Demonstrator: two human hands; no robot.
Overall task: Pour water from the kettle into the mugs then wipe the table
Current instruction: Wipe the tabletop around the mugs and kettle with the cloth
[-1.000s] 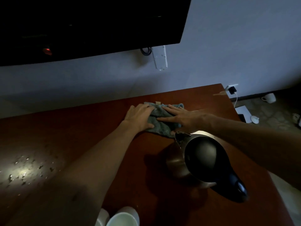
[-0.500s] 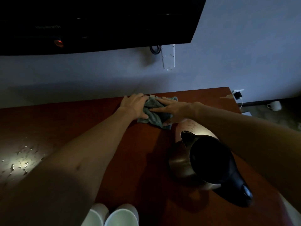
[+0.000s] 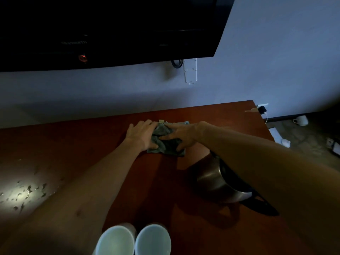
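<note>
The cloth [image 3: 166, 142], soft and probably damp, is bunching at frame centre under both hands [image 3: 141, 135] [image 3: 181, 134], fingers flat, pressing its edges onto the tabletop [image 3: 73, 144].

A cloth [image 3: 166, 142] lies on the table [image 3: 77, 150] near its far edge, right of the middle. The left hand [image 3: 140, 134] rests on the cloth's left part and the right hand [image 3: 181, 134] on its right part. The kettle [image 3: 219, 179] stands nearer than the cloth, toward the right edge, partly under the right forearm. Two mugs [image 3: 134, 240] stand side by side, touching, at the near edge. Water drops [image 3: 27, 190] lie toward the left edge.
</note>
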